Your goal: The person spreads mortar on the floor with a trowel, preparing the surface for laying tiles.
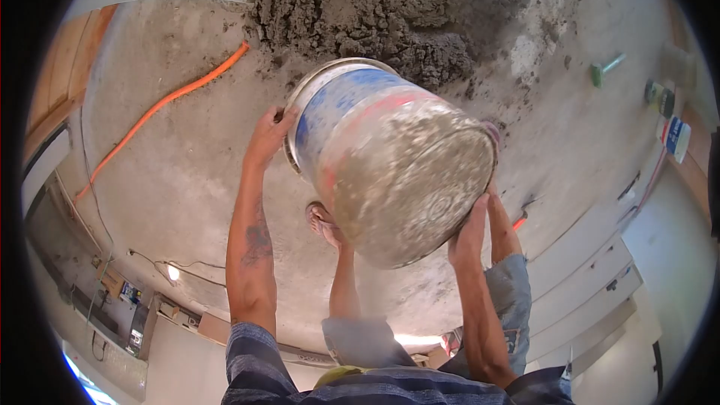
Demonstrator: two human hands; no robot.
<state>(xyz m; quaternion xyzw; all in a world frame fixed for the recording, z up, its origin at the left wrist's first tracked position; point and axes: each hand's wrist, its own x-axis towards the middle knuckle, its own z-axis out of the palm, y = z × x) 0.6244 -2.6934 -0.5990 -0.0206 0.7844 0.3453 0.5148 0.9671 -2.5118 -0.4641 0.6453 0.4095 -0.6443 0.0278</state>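
Note:
A large plastic bucket [390, 165], white with a blue band and smeared with mortar, is held up in front of me, tilted with its mouth pointing up and left. My left hand [268, 135] grips its rim on the left side. Under the bottom edge at the right, my right hand [471, 232] supports the base. The bucket's inside is hidden from me. Just beyond it lies a heap of wet grey mortar [360, 7] on the concrete floor.
An orange corrugated hose [165, 107] runs across the floor at the left. A green-headed tool [600, 71] and a blue-and-white container [676, 139] are at the right. A lit bulb [173, 273] with a cable lies at the lower left. My sandalled foot [324, 223] stands below the bucket.

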